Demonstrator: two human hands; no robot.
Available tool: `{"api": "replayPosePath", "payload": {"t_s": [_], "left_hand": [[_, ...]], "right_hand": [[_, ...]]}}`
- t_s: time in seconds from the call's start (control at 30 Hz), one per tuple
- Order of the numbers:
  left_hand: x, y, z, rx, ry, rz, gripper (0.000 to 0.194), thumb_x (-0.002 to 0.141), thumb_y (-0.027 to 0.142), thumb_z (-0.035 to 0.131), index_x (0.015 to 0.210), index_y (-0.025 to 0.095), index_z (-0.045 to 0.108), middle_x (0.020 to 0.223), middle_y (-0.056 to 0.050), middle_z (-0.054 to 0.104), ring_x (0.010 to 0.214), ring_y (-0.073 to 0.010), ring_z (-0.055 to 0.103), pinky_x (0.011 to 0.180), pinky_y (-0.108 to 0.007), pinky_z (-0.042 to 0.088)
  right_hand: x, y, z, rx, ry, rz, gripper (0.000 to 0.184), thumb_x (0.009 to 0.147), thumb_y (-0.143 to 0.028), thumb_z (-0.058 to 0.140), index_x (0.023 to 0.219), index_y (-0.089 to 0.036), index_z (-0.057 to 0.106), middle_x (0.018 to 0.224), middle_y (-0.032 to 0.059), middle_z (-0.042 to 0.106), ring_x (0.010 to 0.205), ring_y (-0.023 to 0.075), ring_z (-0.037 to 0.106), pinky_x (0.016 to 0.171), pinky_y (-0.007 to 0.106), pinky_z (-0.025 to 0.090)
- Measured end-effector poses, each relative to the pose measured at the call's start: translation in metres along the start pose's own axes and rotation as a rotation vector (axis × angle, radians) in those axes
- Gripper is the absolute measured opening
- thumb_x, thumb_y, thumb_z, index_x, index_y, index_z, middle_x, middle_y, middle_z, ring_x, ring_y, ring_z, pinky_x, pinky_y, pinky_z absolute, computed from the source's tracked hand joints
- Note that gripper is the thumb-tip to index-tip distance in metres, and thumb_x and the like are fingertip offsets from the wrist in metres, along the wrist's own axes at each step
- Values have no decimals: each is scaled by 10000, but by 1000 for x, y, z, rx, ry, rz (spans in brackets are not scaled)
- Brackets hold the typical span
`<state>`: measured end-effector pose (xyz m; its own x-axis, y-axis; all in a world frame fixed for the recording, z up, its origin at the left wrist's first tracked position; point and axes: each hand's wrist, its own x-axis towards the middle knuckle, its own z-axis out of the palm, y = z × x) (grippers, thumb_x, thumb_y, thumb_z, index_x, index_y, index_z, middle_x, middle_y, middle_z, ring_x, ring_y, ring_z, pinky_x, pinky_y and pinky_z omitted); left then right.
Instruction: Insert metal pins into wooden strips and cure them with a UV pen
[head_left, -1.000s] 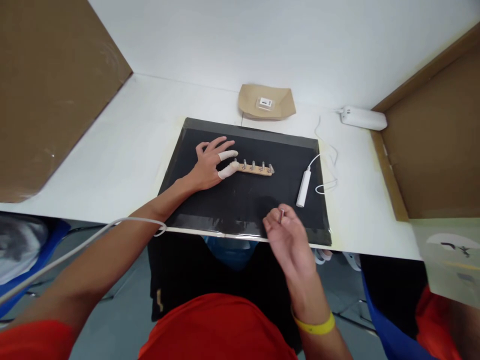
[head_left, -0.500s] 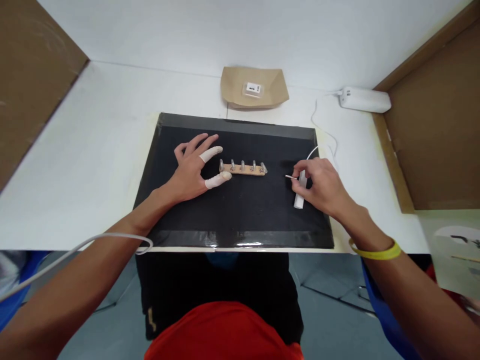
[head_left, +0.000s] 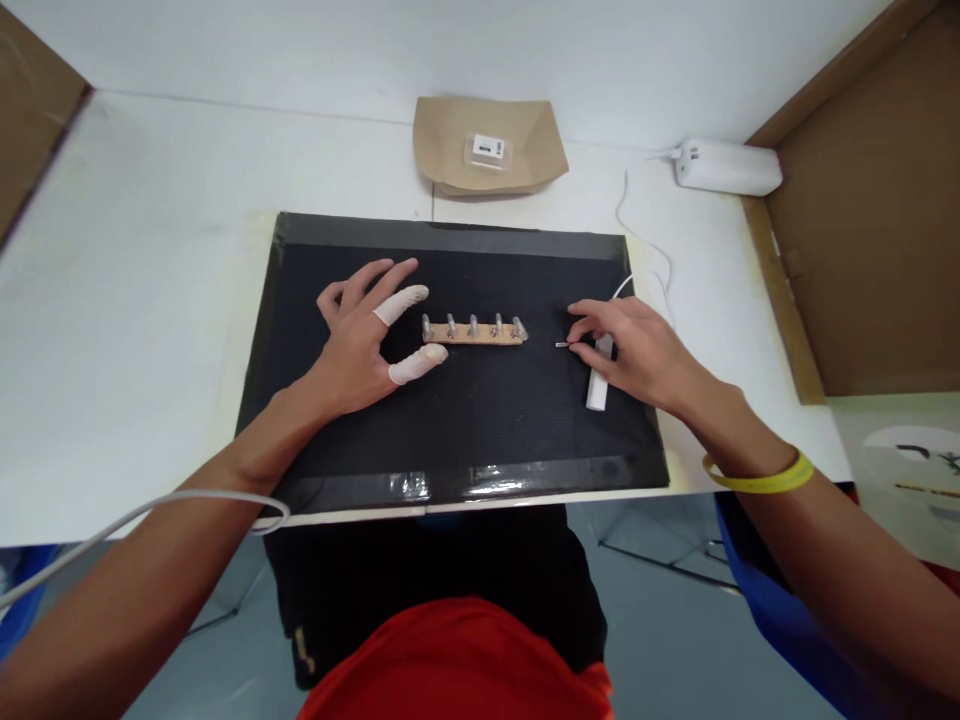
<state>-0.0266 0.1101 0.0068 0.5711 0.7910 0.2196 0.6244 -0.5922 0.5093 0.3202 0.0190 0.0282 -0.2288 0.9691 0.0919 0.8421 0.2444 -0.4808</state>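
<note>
My left hand (head_left: 375,335) rests at the left end of a narrow wooden strip (head_left: 474,334), its thumb and forefinger spread apart around that end. White finger cots cover those two fingertips. Several small clear upright tubes (head_left: 473,325) stand in a row along the strip. At the right of the black mat (head_left: 450,420), my right hand (head_left: 630,345) has its forefinger raised away from its thumb. A tiny metallic piece (head_left: 561,344) shows just beyond the thumb tip, too small to name. Partly under that hand lies a white bar (head_left: 598,385) with a cable.
Behind the mat a brown paper tray (head_left: 529,165) holds a small clear labelled box (head_left: 488,151). A white power strip (head_left: 727,167) with thin cables lies at the back right. A white cable (head_left: 202,494) crosses my left forearm. Brown panels (head_left: 885,220) stand at the sides.
My right forefinger has lifted from its pinch with the thumb, and the small piece now shows farther left, past the thumb tip. The view has shifted slightly; my left hand stays by the strip.
</note>
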Motion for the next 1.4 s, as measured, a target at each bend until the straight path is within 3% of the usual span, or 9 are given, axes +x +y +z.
{"api": "replayPosePath", "payload": {"t_s": [0.47, 0.63, 0.73, 0.83, 0.9, 1.0, 1.2, 1.3, 1.4], "left_hand": [[2, 0, 2, -25, 63, -15, 495, 929, 583, 561, 1363, 354, 632, 1639, -40, 516, 1531, -387, 393, 1216, -636, 244], [2, -2, 4, -51, 126, -26, 441, 973, 559, 491, 1314, 332, 655, 1606, -49, 552, 1513, -366, 416, 1221, -619, 244], [3, -3, 6, -76, 193, -52, 406, 996, 538, 475, 1269, 313, 675, 1561, -64, 592, 1489, -352, 447, 1227, -598, 247], [4, -4, 7, -105, 276, -89, 402, 1012, 525, 468, 1247, 277, 680, 1515, -101, 624, 1452, -343, 484, 1222, -585, 261], [4, -6, 8, -101, 293, -90, 401, 1004, 534, 494, 1233, 264, 682, 1502, -116, 633, 1441, -347, 493, 1208, -589, 270], [3, -8, 10, -91, 294, -70, 381, 1005, 533, 522, 1215, 261, 688, 1502, -119, 636, 1431, -350, 500, 1193, -598, 278], [0, -6, 12, -126, 357, -120, 428, 1065, 563, 442, 1238, 250, 677, 1488, -118, 648, 1426, -307, 525, 1209, -563, 305], [-9, -2, 3, -169, 347, -102, 447, 1076, 569, 413, 1243, 250, 678, 1483, -117, 652, 1421, -287, 547, 1220, -560, 333], [-40, -6, -20, -251, 310, -55, 483, 1078, 586, 391, 1283, 254, 675, 1487, -117, 651, 1412, -272, 577, 1235, -548, 382]], "right_hand": [[-2, -14, -26, -114, 54, 14, 423, 897, -295, 659, 1318, -274, 631, 1028, 40, 806, 1012, 319, 683, 1043, 547, 447], [-10, -11, -36, -236, 35, 22, 251, 922, -330, 623, 1147, -256, 706, 1082, 85, 782, 1026, 320, 664, 969, 511, 457], [-23, -21, -32, -274, 30, 209, 233, 954, -440, 598, 987, -240, 714, 989, 103, 762, 940, 301, 661, 881, 456, 472], [-36, -41, -16, -148, 21, 641, 367, 948, -592, 587, 922, -237, 677, 866, 93, 743, 841, 286, 671, 791, 408, 475], [-41, -53, -3, -104, 49, 760, 451, 904, -657, 627, 1026, -225, 658, 817, 91, 735, 796, 299, 682, 758, 405, 478], [-42, -62, 14, -39, 117, 846, 440, 835, -578, 724, 1067, -220, 616, 794, 93, 731, 778, 317, 689, 759, 417, 475], [-36, -61, 26, 309, 286, 901, 359, 690, -373, 778, 927, -261, 533, 626, -10, 634, 643, 232, 609, 673, 358, 444], [-34, -72, 27, 558, 451, 824, 368, 732, -489, 678, 969, -276, 492, 603, -74, 509, 527, 159, 452, 559, 307, 360], [-32, -85, 26, 742, 658, 695, 394, 820, -648, 473, 987, -291, 471, 641, -92, 330, 520, 139, 299, 529, 291, 301]]}}
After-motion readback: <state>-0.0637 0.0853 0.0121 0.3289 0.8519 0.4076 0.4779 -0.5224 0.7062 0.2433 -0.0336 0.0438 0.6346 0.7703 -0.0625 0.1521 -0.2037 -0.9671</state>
